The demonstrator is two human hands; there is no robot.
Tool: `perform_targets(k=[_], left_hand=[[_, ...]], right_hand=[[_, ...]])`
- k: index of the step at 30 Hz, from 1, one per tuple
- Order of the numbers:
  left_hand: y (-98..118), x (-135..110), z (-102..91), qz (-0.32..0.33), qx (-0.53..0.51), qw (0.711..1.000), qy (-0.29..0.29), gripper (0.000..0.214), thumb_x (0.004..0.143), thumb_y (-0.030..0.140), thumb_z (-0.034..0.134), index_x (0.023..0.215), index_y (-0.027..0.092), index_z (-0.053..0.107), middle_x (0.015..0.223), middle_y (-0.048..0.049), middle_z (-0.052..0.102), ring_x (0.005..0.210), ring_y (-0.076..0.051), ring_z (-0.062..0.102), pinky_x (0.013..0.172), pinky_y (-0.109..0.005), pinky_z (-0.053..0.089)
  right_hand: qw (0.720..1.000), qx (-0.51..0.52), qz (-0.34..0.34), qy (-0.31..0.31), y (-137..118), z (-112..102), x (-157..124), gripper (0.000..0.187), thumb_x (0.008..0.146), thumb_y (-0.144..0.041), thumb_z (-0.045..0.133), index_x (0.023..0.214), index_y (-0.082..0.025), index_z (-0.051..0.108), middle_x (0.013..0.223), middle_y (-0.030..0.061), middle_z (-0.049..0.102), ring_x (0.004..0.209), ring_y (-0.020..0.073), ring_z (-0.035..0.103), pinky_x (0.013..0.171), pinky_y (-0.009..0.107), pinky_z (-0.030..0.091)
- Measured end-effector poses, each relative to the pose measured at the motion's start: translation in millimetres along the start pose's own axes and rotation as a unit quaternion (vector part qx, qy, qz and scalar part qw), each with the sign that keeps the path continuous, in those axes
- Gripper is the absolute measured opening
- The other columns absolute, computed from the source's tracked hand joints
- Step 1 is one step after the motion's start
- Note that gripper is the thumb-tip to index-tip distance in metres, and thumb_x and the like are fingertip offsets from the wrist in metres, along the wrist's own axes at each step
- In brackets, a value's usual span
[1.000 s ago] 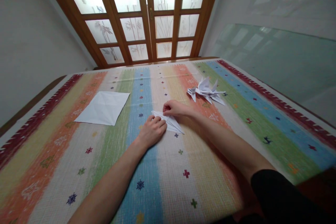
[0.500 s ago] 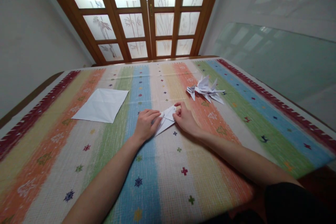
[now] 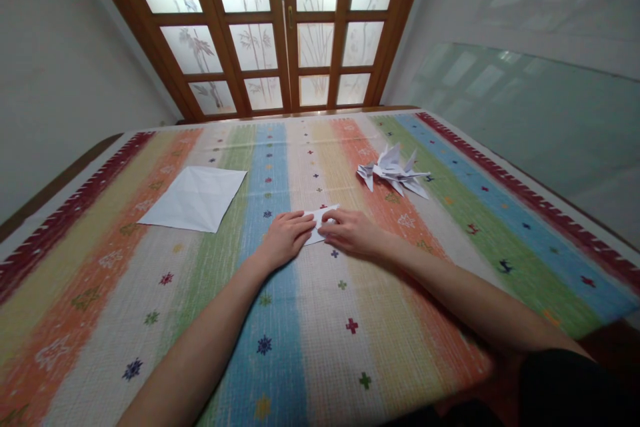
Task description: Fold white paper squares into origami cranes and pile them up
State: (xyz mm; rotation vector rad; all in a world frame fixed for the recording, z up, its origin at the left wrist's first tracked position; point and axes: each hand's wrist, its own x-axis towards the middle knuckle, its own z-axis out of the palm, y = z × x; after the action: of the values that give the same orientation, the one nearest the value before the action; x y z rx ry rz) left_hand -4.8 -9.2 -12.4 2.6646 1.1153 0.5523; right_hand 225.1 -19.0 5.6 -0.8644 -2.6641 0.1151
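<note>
A small folded piece of white paper (image 3: 320, 219) lies on the striped tablecloth (image 3: 300, 320) in the middle of the table. My left hand (image 3: 284, 239) rests on its left part, fingers bent and pressing down on it. My right hand (image 3: 350, 232) covers its right part, fingertips pressing flat on the paper. Most of the folded paper is hidden under the two hands; only its upper edge shows between them.
A flat creased square sheet of white paper (image 3: 194, 198) lies to the left. Finished folded white paper figures (image 3: 394, 172) sit in a small pile at the right rear. Wooden glazed doors (image 3: 280, 27) stand behind the table, a wall to the right.
The folded paper was turned and then flattened. My right hand moved from its far tip, round to its right side, and now presses on it; my left hand stayed on the left part.
</note>
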Motion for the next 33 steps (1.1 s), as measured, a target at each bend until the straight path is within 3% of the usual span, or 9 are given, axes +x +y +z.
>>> perform_targets(k=[4, 15, 21, 33], left_hand=[[-4, -1, -3.5, -0.005, -0.019, 1.000, 0.006, 0.025, 0.091, 0.023, 0.054, 0.111, 0.025, 0.070, 0.120, -0.0040, 0.070, 0.120, -0.024, 0.058, 0.100, -0.046, 0.045], [-14, -5, -18.9, 0.030, -0.047, 0.996, -0.076, 0.033, 0.093, 0.020, 0.049, 0.122, 0.027, 0.064, 0.135, -0.0038, 0.060, 0.133, -0.024, 0.047, 0.107, -0.049, 0.039], [-16, -5, -16.7, 0.009, -0.094, 0.994, -0.061, 0.028, 0.089, 0.019, 0.054, 0.114, 0.024, 0.067, 0.130, -0.0040, 0.064, 0.133, -0.023, 0.047, 0.108, -0.047, 0.039], [-9, -8, -18.8, -0.004, -0.071, 0.996, -0.059, 0.032, 0.090, 0.023, 0.056, 0.122, 0.025, 0.061, 0.132, -0.0051, 0.062, 0.134, -0.024, 0.046, 0.110, -0.047, 0.035]], right_hand=[[0.999, 0.020, -0.027, 0.002, 5, 2, 8, 0.026, 0.096, -0.023, 0.045, 0.093, -0.019, 0.070, 0.094, 0.0088, 0.069, 0.082, 0.0185, 0.058, 0.078, 0.033, 0.043], [0.996, 0.063, 0.057, 0.001, 11, 9, 33, 0.024, 0.095, -0.026, 0.045, 0.082, -0.018, 0.065, 0.083, 0.0091, 0.065, 0.079, 0.0208, 0.052, 0.076, 0.034, 0.039], [0.994, 0.046, 0.089, -0.041, 8, 11, 40, 0.022, 0.094, -0.025, 0.050, 0.080, -0.017, 0.064, 0.082, 0.0081, 0.065, 0.078, 0.0194, 0.053, 0.073, 0.031, 0.038], [0.989, 0.014, 0.147, -0.016, -1, 15, 36, 0.017, 0.094, -0.029, 0.055, 0.086, -0.016, 0.063, 0.084, 0.0087, 0.066, 0.081, 0.0208, 0.056, 0.076, 0.032, 0.037]])
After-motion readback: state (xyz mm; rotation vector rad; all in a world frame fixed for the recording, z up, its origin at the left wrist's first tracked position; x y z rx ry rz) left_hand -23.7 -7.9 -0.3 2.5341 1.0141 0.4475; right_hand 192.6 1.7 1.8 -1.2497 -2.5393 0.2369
